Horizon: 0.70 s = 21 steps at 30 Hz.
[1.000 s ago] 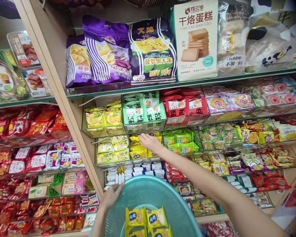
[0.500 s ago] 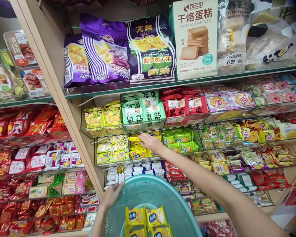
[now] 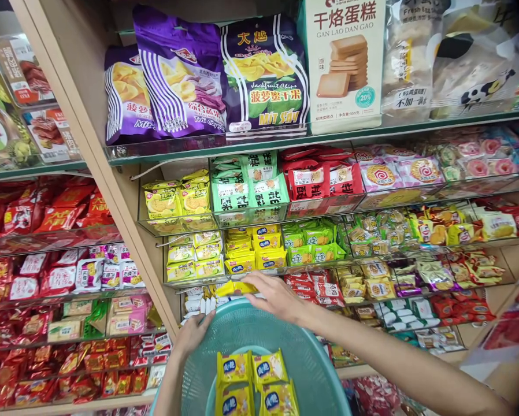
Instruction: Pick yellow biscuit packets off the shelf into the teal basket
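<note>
My right hand (image 3: 270,293) pinches a yellow snack packet (image 3: 237,288) just above the far rim of a teal plastic basket (image 3: 324,370). With its fingers wrapped over the rim, my left hand (image 3: 195,332) grips the basket's left side. Inside the basket lie several yellow snack packets (image 3: 270,367) with blue labels, set in rows. Behind my right hand, a clear shelf bin holds matching yellow packets (image 3: 268,241). Part of the bin of white and blue packets (image 3: 199,300) below is hidden by the basket and my hand.
Green packets (image 3: 314,242) sit right of the yellow ones, pale yellow-green packets (image 3: 194,254) left. Above stand purple chip bags (image 3: 179,81) and a cake box (image 3: 344,69). A wooden upright (image 3: 99,156) divides these shelves from red-packet shelves (image 3: 34,335).
My right hand has come down and toward me from the yellow packets' bin, bringing one packet to the basket's rim. My left hand stays on the basket. The view has shifted slightly.
</note>
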Motion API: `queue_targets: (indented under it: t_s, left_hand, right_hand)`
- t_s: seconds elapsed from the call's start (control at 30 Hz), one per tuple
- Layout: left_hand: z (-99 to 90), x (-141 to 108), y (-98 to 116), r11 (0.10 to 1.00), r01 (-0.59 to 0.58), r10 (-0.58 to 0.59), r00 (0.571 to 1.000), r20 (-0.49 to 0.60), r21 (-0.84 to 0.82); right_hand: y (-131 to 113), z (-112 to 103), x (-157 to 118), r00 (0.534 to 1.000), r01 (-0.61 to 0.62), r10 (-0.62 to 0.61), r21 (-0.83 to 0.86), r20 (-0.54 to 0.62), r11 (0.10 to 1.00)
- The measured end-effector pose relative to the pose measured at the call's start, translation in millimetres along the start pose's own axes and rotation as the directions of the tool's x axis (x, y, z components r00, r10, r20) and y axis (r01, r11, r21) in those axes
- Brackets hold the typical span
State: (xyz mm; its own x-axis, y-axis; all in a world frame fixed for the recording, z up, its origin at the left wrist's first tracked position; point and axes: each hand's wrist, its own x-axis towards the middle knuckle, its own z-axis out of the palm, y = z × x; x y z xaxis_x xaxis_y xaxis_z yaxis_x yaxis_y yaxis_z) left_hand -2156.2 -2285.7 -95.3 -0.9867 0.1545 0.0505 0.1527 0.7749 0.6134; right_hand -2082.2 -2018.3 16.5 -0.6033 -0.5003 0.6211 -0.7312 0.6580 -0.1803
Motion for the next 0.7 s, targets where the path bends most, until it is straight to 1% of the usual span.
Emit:
queue_targets:
  t_s: [0.03,0.07,0.1,0.13,0.2,0.27,0.3,0.4,0.43,0.53,0.57,0.6,0.7]
  left_hand:
    - [-0.6,-1,1,1.0,0.004,-0.004,1.0,0.003,-0.001]
    - [-1.2,-1,2,1.0,0.007,-0.007,1.0,0.007,-0.001]
    - [-1.7,-2,2,1.0,0.01,-0.01,1.0,0.011,-0.001]
    - [-2.0,-3,3,1.0,0.012,-0.012,1.0,0.013,0.001]
    - [-2.0,-4,5,1.0,0.012,-0.012,1.0,0.014,0.004]
    - [-1.1,-3,5,1.0,0.014,-0.014,1.0,0.013,0.009]
    - [-0.4,-3,4,1.0,0.014,-0.014,1.0,0.012,0.011]
    - [1.8,-2,1,1.0,0.001,-0.002,1.0,0.013,0.015]
    - [2.4,-2,0,1.0,-0.004,0.004,1.0,0.016,0.018]
    - [3.4,-3,-2,0.999,-0.013,0.013,1.0,0.019,0.03]
    - [3.4,-3,-2,0.999,-0.017,0.016,1.0,0.019,0.031]
    - [3.2,-3,-1,0.999,-0.021,0.021,1.0,0.02,0.03]
    - [1.7,-6,-1,0.999,-0.032,0.032,0.999,0.028,0.004]
  right_hand:
    - [-2,6,-12,0.995,-0.065,0.06,0.064,0.075,0.996]
    - [-3,12,-24,0.981,-0.137,0.12,0.108,0.151,0.985]
    - [-2,18,-35,0.956,-0.214,0.18,0.129,0.23,0.968]
    - [0,25,-46,0.921,-0.284,0.231,0.135,0.312,0.949]
    - [7,40,-66,0.829,-0.395,0.298,0.119,0.473,0.911]
    - [14,55,-81,0.739,-0.472,0.331,0.099,0.587,0.876]
    - [17,61,-87,0.706,-0.503,0.343,0.097,0.62,0.859]
    - [27,78,-96,0.641,-0.588,0.366,0.125,0.675,0.799]
    - [29,82,-97,0.611,-0.62,0.368,0.135,0.701,0.773]
    - [34,89,-97,0.499,-0.708,0.371,0.121,0.783,0.696]
    - [35,90,-96,0.471,-0.725,0.376,0.107,0.798,0.68]
    - [35,90,-96,0.454,-0.735,0.382,0.097,0.805,0.671]
    - [34,93,-96,0.436,-0.754,0.393,0.09,0.809,0.65]
